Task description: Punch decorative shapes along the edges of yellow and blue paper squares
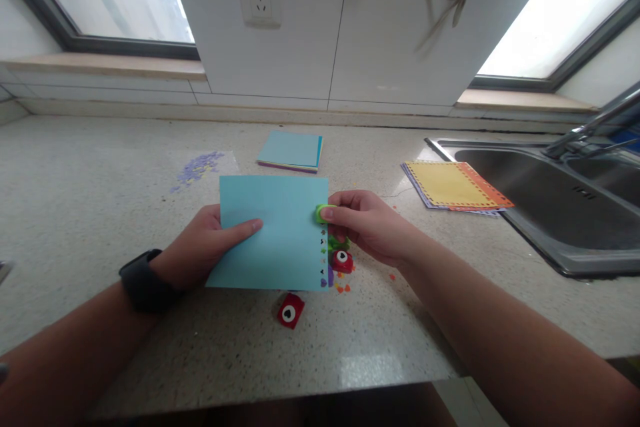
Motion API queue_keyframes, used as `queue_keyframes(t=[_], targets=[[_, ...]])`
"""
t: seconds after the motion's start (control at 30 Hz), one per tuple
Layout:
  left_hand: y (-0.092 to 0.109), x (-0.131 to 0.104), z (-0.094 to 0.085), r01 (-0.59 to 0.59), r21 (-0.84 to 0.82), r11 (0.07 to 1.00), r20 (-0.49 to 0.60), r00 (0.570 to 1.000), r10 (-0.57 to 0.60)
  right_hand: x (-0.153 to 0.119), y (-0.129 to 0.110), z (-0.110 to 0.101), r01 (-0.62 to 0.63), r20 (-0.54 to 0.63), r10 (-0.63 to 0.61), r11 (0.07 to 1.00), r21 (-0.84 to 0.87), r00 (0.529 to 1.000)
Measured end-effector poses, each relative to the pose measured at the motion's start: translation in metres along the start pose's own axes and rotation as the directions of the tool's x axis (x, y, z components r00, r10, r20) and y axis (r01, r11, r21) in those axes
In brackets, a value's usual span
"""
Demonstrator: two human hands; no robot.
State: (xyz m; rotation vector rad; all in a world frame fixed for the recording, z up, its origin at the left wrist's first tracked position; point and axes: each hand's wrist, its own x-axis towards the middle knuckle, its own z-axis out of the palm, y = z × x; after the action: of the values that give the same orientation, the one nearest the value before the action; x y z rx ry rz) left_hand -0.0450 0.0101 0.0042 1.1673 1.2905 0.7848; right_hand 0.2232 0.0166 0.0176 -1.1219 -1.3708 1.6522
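A light blue sheet of paper [275, 240] is held above the counter, with a column of small punched shapes along the lower part of its right edge. My left hand [223, 237] grips the sheet's left side, thumb on top and fingers hidden beneath. In my right hand [363, 220] is a green craft punch [321, 213], pinched at the sheet's right edge above the punched shapes. Below that hand sits a red craft punch [343, 260] with a heart mark, beside partly hidden green and purple pieces. Another red punch [291, 311] lies in front of the sheet.
A stack of coloured paper [293, 149] lies behind the sheet. Yellow and orange punched sheets [450, 185] rest by the metal sink [540, 213] at right. Purple and yellow paper bits [200, 165] are piled at left; orange bits [345, 288] are scattered near the punches.
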Motion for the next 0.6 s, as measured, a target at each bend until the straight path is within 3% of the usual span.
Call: queue_keyframes(t=[0.6], targets=[[-0.0005,-0.0002,-0.0003,0.017,-0.055,0.998,0.023,1.000,-0.016,-0.0008,-0.0007,0.0006,-0.007,-0.009,0.007,1.000,0.017,1.000]])
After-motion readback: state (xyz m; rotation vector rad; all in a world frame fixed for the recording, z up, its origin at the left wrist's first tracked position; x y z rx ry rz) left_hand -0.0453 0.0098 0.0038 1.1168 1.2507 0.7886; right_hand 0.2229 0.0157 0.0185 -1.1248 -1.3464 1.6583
